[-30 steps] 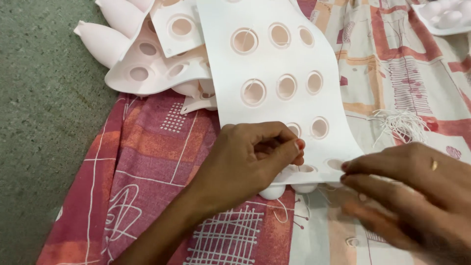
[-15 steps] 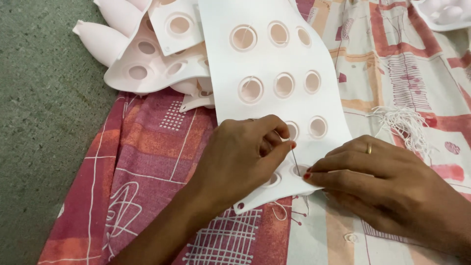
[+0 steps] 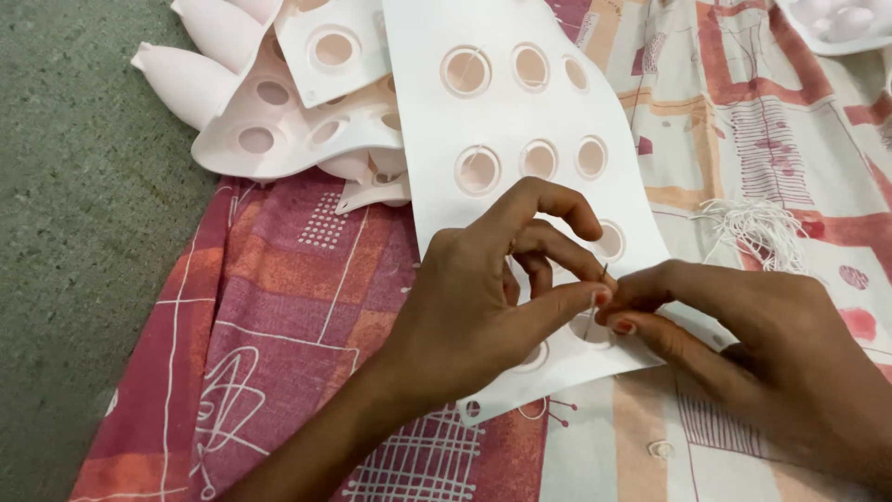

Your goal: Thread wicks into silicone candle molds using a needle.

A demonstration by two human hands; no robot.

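Two hands meet over the near end of a long white sheet with round recesses (image 3: 520,158), which lies on a patterned cloth (image 3: 279,316) spread over grey-green floor (image 3: 74,232). At far left, a heap of similar moulded white sheets (image 3: 279,112) sits partly off the cloth, apart from the work. The left hand (image 3: 483,297) rests on the sheet's lower end, likely to hold it flat, its thumb and forefinger pinching a thin needle (image 3: 599,284). The right hand (image 3: 743,344) comes in from the right, fingertips pressed together at the same needle, just above a recess. A bundle of white thread (image 3: 762,228) lies near, within reach.
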